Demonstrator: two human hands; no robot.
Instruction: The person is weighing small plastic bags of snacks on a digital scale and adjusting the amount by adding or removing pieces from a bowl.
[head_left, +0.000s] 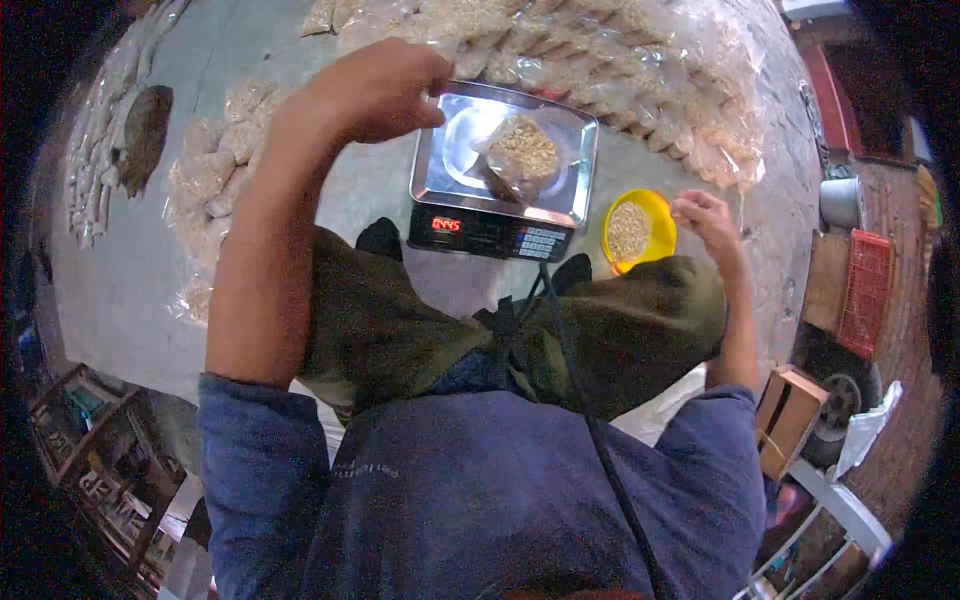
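A clear plastic bag of pale, grain-like pieces [525, 150] rests on the shiny metal pan of a digital scale [455, 175], which has a lit red display. My left hand [395, 88] is at the pan's far left corner, with its thumb apart from the bent fingers and nothing visible between them. Beside my right knee, a yellow bowl [655, 225] holds more of the pale pieces, gathered toward its left side. My right hand [708, 222] is at the bowl's right rim, fingers curled and fingertips seeming to pinch the edge.
Many filled clear bags [620, 70] lie in rows beyond the scale. More filled bags [225, 150] and a dark brown object [148, 135] are at left. A red crate [865, 290], cardboard box [790, 420] and white chair [845, 510] stand at right. A black cord [590, 410] crosses my lap.
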